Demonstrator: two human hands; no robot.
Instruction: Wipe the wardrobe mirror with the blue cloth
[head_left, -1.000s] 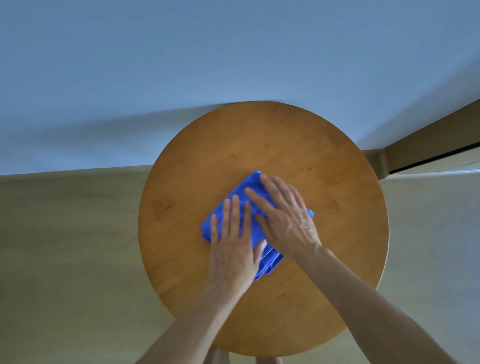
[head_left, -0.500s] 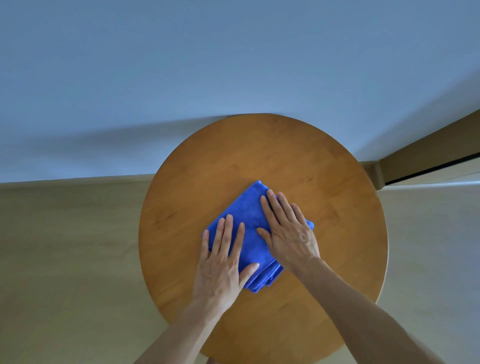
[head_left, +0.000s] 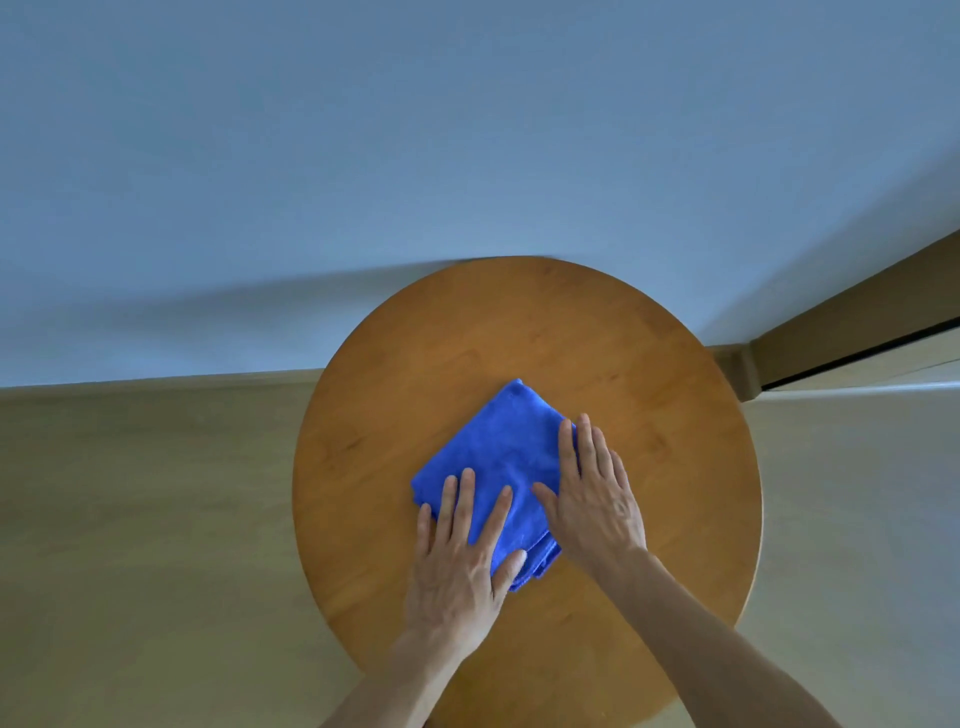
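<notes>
Pressing hands: our left hand (head_left: 457, 566) and right hand (head_left: 597, 514) flat on blue cloth (head_left: 498, 447), fingers (head_left: 464, 504) straight.
Blue cloth: folded, on our round surface (head_left: 519, 322).

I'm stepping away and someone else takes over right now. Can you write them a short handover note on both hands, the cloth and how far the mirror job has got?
Left hand: open, flat, fingers straight, resting on the near part of the folded blue cloth.
Right hand: open, flat, on the cloth's right edge and partly on the round wooden table.
Cloth: folded, lying near the table's middle.
Done: no wiping visible.
Left: pick up the cloth, go to the wardrobe mirror (not in view), wipe it.
</notes>
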